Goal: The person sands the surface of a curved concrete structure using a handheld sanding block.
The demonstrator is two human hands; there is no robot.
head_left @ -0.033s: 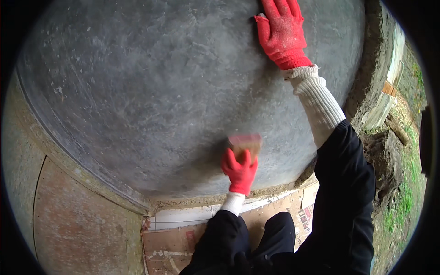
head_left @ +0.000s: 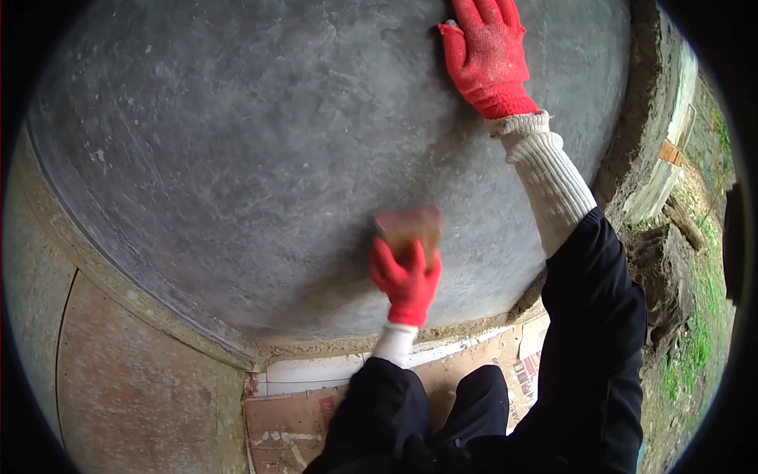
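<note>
Your left hand, in a red glove, is closed around the lower part of a small brown block, fingers wrapped up its near face. The block is blurred, so its exact shape and material can't be told; it looks like a sanding or rubbing block.

The block sits at the far end of that hand, pressed flat to the grey wall surface, low and a little right of centre. Its long axis runs across the view, left to right, square to the line of your forearm.

Your right hand, also red-gloved, lies open and flat on the same surface, well above and to the right, fingers spread and pointing up. It holds nothing; it reads as a brace. A white knit cuff shows below the glove, then a dark sleeve.

The left hand is the one on the block; the right is well apart from it.

Most of the grey surface lies up and to the left of the block. Just below it runs a rough mortar edge, then flattened cardboard on the ground near your knees. Grass and rubble sit off to the right
</note>
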